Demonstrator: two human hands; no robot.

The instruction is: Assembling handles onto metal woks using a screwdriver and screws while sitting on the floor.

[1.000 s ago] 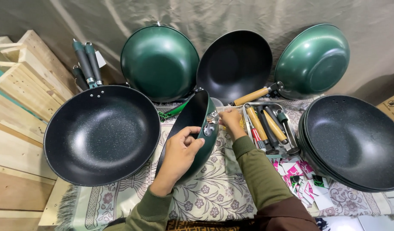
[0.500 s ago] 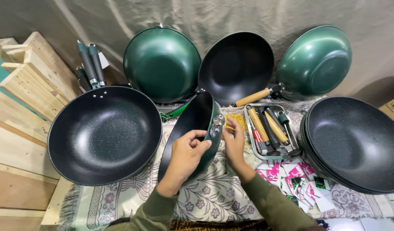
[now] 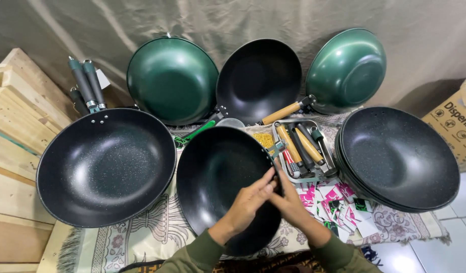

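I hold a black non-stick wok without a handle in front of me, its inside tilted up toward the camera. My left hand grips its right rim with the fingers curled over the edge. Against the same rim, right beside it, presses my right hand. A small metal handle bracket sticks out at the wok's upper right edge. Both sleeves are olive green.
A large black wok with green handles lies at the left. Two green woks and a black one lean on the backdrop. A stack of black woks, a tray of handles, pink cards, wooden pallets and a cardboard box surround me.
The held wok has turned from edge-on to facing the camera, its inside now showing. Both hands have slid down to its right rim and come together.
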